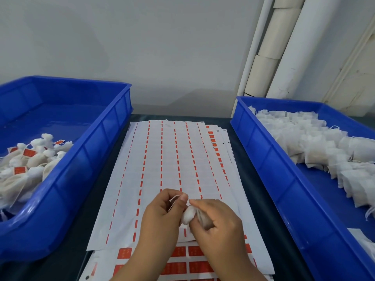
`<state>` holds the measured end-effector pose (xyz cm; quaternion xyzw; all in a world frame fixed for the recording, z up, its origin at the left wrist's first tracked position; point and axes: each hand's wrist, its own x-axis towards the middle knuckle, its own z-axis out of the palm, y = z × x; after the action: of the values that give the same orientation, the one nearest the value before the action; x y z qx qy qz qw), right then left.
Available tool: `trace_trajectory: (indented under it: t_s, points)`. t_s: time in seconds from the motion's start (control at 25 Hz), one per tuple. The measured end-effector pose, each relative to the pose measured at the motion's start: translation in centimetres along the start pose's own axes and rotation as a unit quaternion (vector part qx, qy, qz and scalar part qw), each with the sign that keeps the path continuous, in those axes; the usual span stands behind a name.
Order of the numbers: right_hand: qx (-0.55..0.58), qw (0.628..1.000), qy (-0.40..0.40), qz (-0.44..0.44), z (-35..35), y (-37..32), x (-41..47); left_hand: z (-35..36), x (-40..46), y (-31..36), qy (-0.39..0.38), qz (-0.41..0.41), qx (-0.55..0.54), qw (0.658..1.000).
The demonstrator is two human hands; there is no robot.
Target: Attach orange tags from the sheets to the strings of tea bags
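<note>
My left hand (162, 211) is pinching a thin white string (175, 198) in its grip, while my right hand (218, 219) is clamping the small white tea bag (187, 217) above the white sheet of orange tags (162, 169) on the dark bench (257, 191), between two blue plastic trays: left (85, 151), right (269, 159).

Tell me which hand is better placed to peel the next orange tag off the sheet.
The left, probably. The left hand only pinches the string, while the right hand grips the tea bag. The orange tags lie just below both hands.
</note>
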<state>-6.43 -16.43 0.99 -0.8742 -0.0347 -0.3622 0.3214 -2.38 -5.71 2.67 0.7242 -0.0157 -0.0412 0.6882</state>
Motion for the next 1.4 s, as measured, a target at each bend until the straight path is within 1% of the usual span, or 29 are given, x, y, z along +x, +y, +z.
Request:
trace_trajectory:
  t_s: [0.2, 0.32, 0.44, 0.52, 0.6, 0.68, 0.8, 0.88, 1.0, 1.04, 1.08, 1.16, 1.2, 1.24, 1.28, 1.32, 1.4]
  points:
    - [-0.05, 0.997, 0.038, -0.038, -0.1, -0.3, 0.1, 0.6, -0.2, -0.1, 0.026, -0.006, -0.027, 0.999]
    - [-0.063, 0.998, 0.012, -0.018, -0.4, -0.7, 0.6, 0.9, -0.4, -0.3, 0.032, -0.008, -0.039, 0.999]
    - [-0.083, 0.996, -0.031, 0.02, -0.5, -0.9, 0.8, 0.6, -0.7, -0.3, 0.03, -0.007, -0.084, 0.996]
    - [-0.07, 0.995, -0.04, 0.055, -0.6, -0.7, 0.6, 0.1, -1.0, -0.2, 0.004, -0.001, -0.132, 0.991]
    - [-0.044, 0.992, -0.065, 0.097, -0.8, -0.5, 0.5, -0.3, -1.2, -0.1, -0.035, 0.011, -0.15, 0.988]
    - [-0.017, 0.982, -0.117, 0.146, -1.1, -0.6, 0.6, -0.6, -1.1, 0.0, -0.049, 0.018, -0.136, 0.989]
    - [0.033, 0.959, -0.176, 0.22, -1.5, -0.8, 0.9, -0.7, -0.8, 0.2, -0.032, 0.033, -0.084, 0.995]
    - [0.096, 0.929, -0.212, 0.287, -1.8, -1.1, 1.4, -0.6, -0.7, 0.3, -0.021, 0.039, -0.062, 0.997]
    - [0.194, 0.869, -0.253, 0.379, -2.1, -0.9, 1.7, -0.4, -0.7, 0.0, -0.004, 0.053, -0.041, 0.998]
    - [0.249, 0.838, -0.252, 0.416, -2.2, -0.9, 1.8, -0.3, -0.9, -0.1, -0.001, 0.058, -0.034, 0.998]
    - [0.319, 0.796, -0.247, 0.451, -2.3, -0.8, 1.8, -0.2, -1.0, -0.2, 0.003, 0.06, -0.029, 0.998]
    - [0.457, 0.698, -0.227, 0.503, -2.3, -0.7, 1.8, 0.1, -1.4, -0.4, 0.013, 0.072, -0.018, 0.997]
    - [0.506, 0.654, -0.218, 0.518, -2.3, -0.6, 1.8, 0.1, -1.5, -0.5, 0.021, 0.094, 0.003, 0.995]
    - [0.536, 0.625, -0.214, 0.525, -2.3, -0.5, 1.8, 0.2, -1.5, -0.5, 0.03, 0.128, 0.038, 0.991]
    - [0.551, 0.612, -0.215, 0.525, -2.3, -0.5, 1.8, 0.2, -1.6, -0.5, 0.034, 0.166, 0.08, 0.982]
    - [0.556, 0.61, -0.219, 0.52, -2.3, -0.4, 1.8, 0.1, -1.6, -0.5, 0.036, 0.204, 0.124, 0.97]
    - [0.546, 0.627, -0.232, 0.505, -2.4, -0.2, 1.8, -0.1, -1.9, -0.6, 0.028, 0.272, 0.193, 0.942]
